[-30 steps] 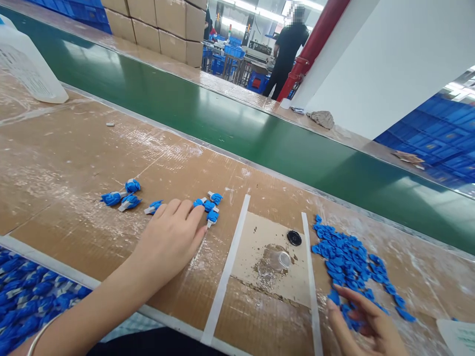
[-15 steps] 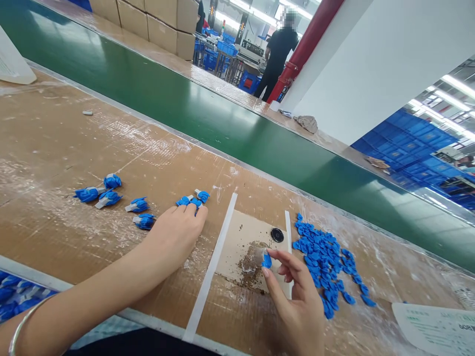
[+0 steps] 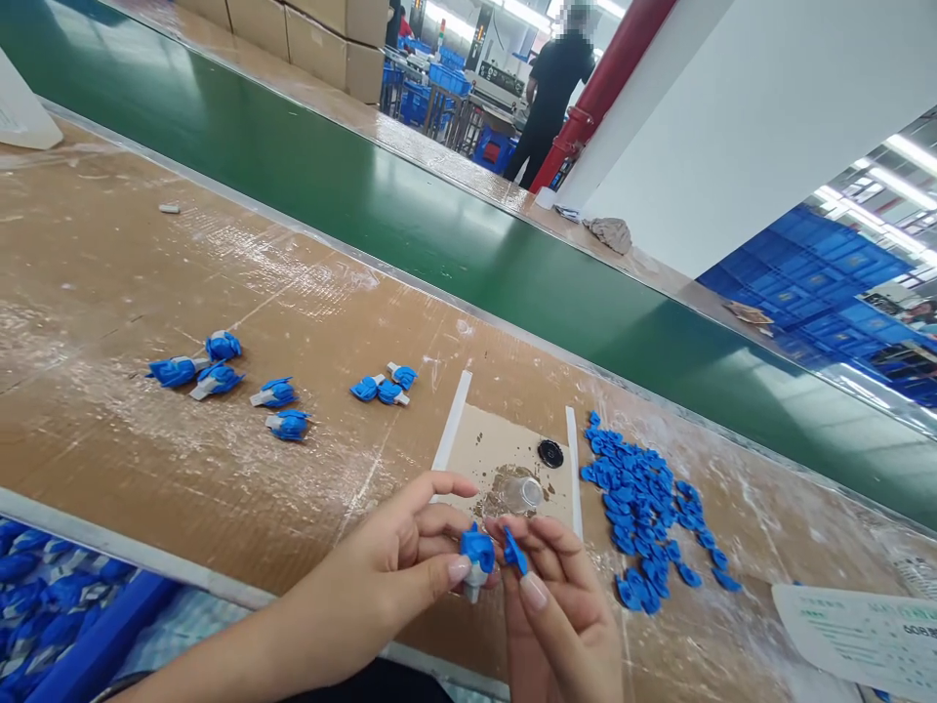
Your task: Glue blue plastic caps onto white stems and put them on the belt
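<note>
My left hand pinches a small blue and grey plastic part between thumb and fingers, near the front of the bench. Close to its right side, my right hand grips a small flat blue piece by thumb and fingertips. Just beyond both hands stands a small clear cup on a wet, spotted cardboard patch. A round black cap lies behind the cup. To the right spreads a pile of small blue pieces. Three blue and grey parts rest left of the patch.
Several more blue and grey parts lie farther left. A blue bin holding such parts stands at the lower left. A green conveyor belt runs behind the bench. Beyond it stand cardboard boxes, a red pipe and a person.
My left hand has come from the group of blue and grey parts toward my body, bringing one along. My right hand has drawn back from the cup with the blue piece. Both hands are now together.
</note>
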Tool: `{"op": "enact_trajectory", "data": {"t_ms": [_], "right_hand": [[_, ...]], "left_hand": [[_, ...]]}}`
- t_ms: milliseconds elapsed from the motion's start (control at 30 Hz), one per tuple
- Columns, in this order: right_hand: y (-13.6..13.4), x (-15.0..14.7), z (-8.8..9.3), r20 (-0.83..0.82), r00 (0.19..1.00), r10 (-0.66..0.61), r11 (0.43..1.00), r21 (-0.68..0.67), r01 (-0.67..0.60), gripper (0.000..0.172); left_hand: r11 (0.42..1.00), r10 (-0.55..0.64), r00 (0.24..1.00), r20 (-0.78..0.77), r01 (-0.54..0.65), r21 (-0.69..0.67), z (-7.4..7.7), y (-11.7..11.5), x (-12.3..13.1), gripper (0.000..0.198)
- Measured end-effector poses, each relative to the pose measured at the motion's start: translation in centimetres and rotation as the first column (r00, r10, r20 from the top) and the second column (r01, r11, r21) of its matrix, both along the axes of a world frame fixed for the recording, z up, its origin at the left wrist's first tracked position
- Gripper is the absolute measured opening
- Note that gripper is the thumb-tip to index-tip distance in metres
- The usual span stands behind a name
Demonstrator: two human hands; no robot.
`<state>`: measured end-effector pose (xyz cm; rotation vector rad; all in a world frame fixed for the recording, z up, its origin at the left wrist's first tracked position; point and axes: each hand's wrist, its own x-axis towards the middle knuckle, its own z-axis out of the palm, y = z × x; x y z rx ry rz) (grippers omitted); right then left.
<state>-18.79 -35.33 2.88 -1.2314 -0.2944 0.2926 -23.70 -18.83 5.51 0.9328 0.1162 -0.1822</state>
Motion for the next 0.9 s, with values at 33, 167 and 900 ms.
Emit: {"op": "enact_trajectory", "data": {"t_ms": [33,167,900], "right_hand": [[0.1,0.0,-0.1,0.021,1.000,-0.003,1.000,0.005,0.003,0.029],[0.7,-0.4,-0.1,0.108,0.994,-0.004,1.000,-0.011,0.005,0.031],[-1.1,0.6,-0.1,0.795,0.605,0.049,0.725,-0.445,0.526,0.034]], "left_hand": [[1.000,0.005,1.000,0.005,-0.005,-0.008,-0.1,0.0,-0.1,0.039],[0.999,0.024,0.999,0.030,-0.023,-0.034,-0.4,0.0,-0.2,0.037],[0.865,0.271,0.960,-0.072,-0.209,0.457,-1.3,2.5,-0.5,0.038]]}}
